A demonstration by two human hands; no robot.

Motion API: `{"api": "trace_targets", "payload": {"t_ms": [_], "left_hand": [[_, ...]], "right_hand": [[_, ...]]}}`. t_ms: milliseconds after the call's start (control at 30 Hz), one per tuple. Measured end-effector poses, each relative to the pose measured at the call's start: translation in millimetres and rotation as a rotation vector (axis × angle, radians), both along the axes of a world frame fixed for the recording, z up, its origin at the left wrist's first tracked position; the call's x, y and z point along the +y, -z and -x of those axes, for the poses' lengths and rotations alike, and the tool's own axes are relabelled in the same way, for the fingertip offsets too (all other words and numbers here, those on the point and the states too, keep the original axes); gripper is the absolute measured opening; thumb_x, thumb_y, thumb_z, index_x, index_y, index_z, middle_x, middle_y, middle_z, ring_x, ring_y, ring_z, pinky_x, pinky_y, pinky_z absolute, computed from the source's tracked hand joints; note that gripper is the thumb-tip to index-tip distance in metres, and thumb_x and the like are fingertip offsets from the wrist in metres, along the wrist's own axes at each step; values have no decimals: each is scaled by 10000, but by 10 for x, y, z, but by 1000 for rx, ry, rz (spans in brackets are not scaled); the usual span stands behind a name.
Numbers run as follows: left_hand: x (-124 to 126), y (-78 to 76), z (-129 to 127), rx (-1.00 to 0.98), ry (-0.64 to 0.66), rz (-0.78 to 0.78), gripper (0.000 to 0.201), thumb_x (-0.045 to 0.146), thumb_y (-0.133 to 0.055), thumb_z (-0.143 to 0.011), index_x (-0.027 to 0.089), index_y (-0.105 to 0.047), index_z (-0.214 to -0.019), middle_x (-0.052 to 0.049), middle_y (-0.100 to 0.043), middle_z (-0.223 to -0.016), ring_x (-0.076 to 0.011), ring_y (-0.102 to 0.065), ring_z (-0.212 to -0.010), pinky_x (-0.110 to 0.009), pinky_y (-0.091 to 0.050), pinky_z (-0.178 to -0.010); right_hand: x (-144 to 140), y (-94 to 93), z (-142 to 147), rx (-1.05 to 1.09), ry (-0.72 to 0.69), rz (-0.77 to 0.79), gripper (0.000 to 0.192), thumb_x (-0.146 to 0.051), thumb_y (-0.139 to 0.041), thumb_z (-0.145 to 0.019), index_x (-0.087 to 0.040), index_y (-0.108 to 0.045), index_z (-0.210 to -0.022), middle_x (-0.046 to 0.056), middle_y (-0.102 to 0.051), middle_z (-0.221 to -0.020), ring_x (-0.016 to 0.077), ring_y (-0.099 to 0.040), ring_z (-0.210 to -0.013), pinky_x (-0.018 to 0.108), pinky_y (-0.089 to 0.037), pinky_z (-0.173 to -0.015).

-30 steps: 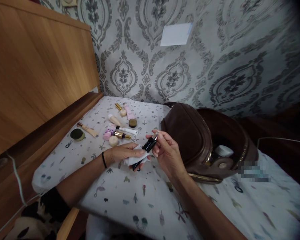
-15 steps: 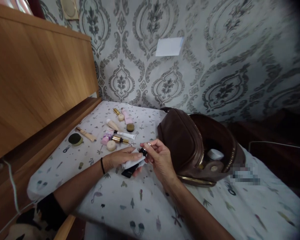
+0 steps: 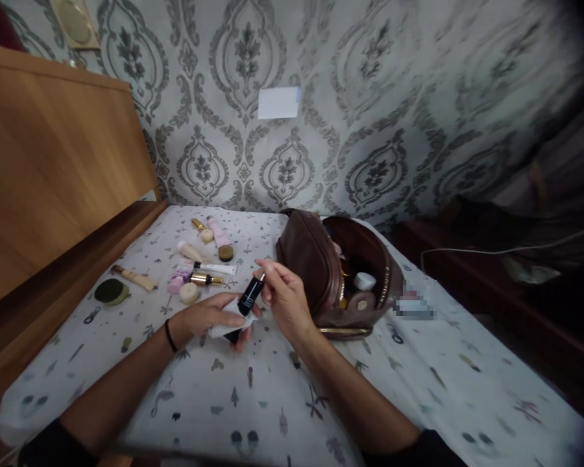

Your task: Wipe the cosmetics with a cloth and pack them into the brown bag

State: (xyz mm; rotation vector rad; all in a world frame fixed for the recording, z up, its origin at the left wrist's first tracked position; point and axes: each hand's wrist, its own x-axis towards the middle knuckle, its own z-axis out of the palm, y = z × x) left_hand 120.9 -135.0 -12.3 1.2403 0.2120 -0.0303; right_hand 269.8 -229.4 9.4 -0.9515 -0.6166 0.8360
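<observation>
The black tube [image 3: 247, 302] has come back up out of the white tissue [image 3: 222, 325] and now tilts, its silver end up and to the right. The right hand [image 3: 283, 298] pinches that top end, and the left hand [image 3: 209, 318] grips the tissue around the bottom. Open sheet lies in front, the brown bag [image 3: 321, 272] sits close on the right, and small makeup things [image 3: 194, 272] lie behind on the left.
</observation>
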Motion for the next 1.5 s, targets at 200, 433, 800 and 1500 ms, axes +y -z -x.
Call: {"api": "trace_targets", "payload": {"t_ms": [200,433,800,1500], "left_hand": [[-36,15,19,29,-108,-26,464,487,-771,-736,171,-572,-1010,-59,-728,-737,-181,-678,-561,-258,-515,-518],[-136,-53,-39,-24,-167,-99,462,507,-800,-692,168,-589,-924,-35,-714,-701,-174,-659,-574,-273,-508,-557],[-371,-129,160,62,-215,-126,514,541,-757,-723,185,-587,-1053,17,-612,-679,-83,-516,-414,-183,-328,-374],[-843,-416,-142,81,-188,-614,384,512,-602,-859,206,-622,-1090,5,-663,-710,-156,-611,-572,-266,-512,-615]], "right_hand": [[-8,50,102,-30,-100,10,404,-523,-795,-654,-169,-641,-774,-73,-534,-483,50,-386,-355,180,-314,-359],[-58,-117,121,-64,-62,16,515,-526,-859,-546,-200,-481,-677,-74,-564,-494,48,-393,-336,166,-276,-321],[-498,-505,1,-11,30,-185,438,-487,-810,-669,-175,-579,-872,-20,-659,-775,20,-423,-370,176,-306,-361],[-1199,-218,2,-478,26,33,351,-510,-532,-925,-188,-480,-793,-43,-443,-680,94,-430,-639,203,-362,-575]]}}
